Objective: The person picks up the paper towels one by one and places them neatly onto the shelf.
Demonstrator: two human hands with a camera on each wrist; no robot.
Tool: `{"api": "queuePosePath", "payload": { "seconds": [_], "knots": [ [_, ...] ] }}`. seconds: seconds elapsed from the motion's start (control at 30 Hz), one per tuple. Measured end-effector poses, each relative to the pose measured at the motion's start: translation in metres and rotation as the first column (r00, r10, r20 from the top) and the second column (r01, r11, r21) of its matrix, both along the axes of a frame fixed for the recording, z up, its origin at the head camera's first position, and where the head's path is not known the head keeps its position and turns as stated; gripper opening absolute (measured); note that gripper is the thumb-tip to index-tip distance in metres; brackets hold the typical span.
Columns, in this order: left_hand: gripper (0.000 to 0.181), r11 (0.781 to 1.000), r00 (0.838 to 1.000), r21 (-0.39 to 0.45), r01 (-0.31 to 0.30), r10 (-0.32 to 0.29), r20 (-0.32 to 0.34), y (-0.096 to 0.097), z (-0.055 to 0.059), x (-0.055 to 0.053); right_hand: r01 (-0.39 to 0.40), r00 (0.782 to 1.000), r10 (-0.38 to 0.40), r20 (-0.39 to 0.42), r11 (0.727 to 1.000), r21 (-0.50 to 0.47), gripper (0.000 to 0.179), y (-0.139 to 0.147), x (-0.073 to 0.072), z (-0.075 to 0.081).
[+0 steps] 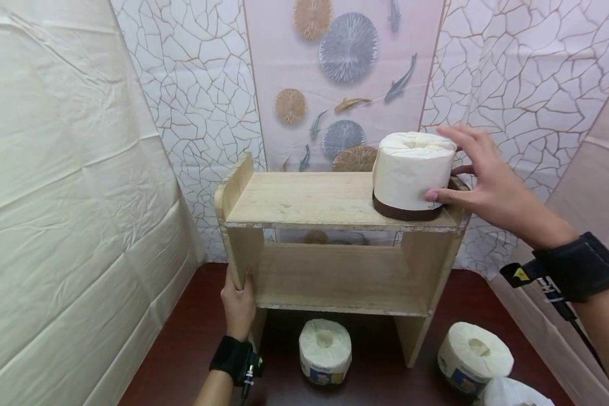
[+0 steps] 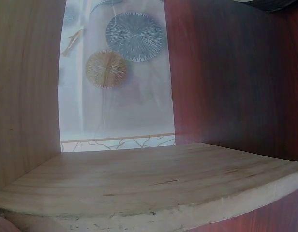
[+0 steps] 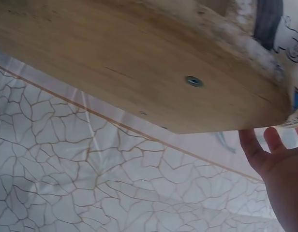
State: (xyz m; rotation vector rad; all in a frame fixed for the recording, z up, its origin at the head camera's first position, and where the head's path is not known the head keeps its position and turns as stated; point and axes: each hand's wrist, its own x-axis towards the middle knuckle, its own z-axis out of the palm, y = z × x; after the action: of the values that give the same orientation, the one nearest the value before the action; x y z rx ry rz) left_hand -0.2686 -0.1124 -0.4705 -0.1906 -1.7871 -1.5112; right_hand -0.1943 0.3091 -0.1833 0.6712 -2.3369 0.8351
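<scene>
A small wooden shelf (image 1: 330, 276) with two boards stands in the middle of the head view. My left hand (image 1: 238, 304) grips its left side panel, fingers wrapped behind the edge; the left wrist view shows mostly the panel's inner face (image 2: 149, 183). At the right end of the top board sits a wrapped toilet paper roll (image 1: 411, 169), upright, with a dark brown band round its base. My right hand (image 1: 492, 180) holds this roll from the right, thumb on its front and fingers at its top and back. The right wrist view catches the shelf's outer side (image 3: 154, 82).
Another toilet paper roll (image 1: 325, 349) stands on the dark red table (image 1: 177, 349) beneath the lower board. Two more, a roll (image 1: 474, 355) and a partly cut-off roll (image 1: 512, 395), are at the front right. Patterned cloth (image 1: 198, 84) hangs behind the shelf.
</scene>
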Motion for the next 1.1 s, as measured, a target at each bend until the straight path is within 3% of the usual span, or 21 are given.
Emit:
{"api": "queuePosePath", "payload": {
  "seconds": [0.33, 0.43, 0.57, 0.63, 0.73, 0.87, 0.97, 1.1],
  "knots": [
    [0.045, 1.0, 0.998, -0.019, -0.02, 0.019, -0.055, -0.014, -0.005, -0.004, -0.051, 0.995, 0.042, -0.09, 0.994, -0.093, 0.139, -0.003, -0.01, -0.029],
    [0.044, 0.999, 0.998, -0.036, -0.03, 0.028, -0.058, -0.017, -0.004, -0.005, -0.055, 0.995, 0.045, -0.088, 0.993, -0.108, 0.143, -0.003, -0.01, -0.036],
    [0.045, 0.999, 0.999, -0.04, -0.035, 0.035, -0.015, -0.019, -0.006, -0.002, -0.043, 0.998, 0.039, -0.039, 0.991, -0.127, 0.144, -0.003, -0.009, -0.037],
    [0.046, 0.999, 0.999, -0.042, -0.031, 0.032, 0.005, -0.018, -0.009, -0.001, -0.043, 0.999, 0.043, -0.004, 0.99, -0.138, 0.135, 0.0, -0.007, -0.038],
    [0.047, 0.998, 1.0, -0.054, -0.027, 0.027, 0.005, -0.017, -0.013, -0.001, -0.066, 0.997, 0.071, 0.025, 0.986, -0.155, 0.106, 0.004, -0.003, -0.038],
    [0.048, 0.999, 1.0, -0.042, -0.028, 0.028, -0.002, -0.015, -0.014, 0.0, -0.1, 0.995, 0.096, -0.035, 0.988, -0.114, 0.076, 0.005, -0.002, -0.032],
    [0.049, 1.0, 1.0, -0.024, -0.018, 0.018, 0.0, -0.012, -0.013, 0.0, -0.1, 0.99, 0.095, -0.109, 0.994, -0.046, 0.07, 0.006, -0.003, -0.023],
    [0.052, 1.0, 1.0, -0.018, 0.023, -0.023, 0.007, -0.006, -0.009, -0.004, -0.092, 0.982, 0.093, -0.164, 0.996, 0.016, 0.078, 0.011, -0.002, -0.007]
  ]
}}
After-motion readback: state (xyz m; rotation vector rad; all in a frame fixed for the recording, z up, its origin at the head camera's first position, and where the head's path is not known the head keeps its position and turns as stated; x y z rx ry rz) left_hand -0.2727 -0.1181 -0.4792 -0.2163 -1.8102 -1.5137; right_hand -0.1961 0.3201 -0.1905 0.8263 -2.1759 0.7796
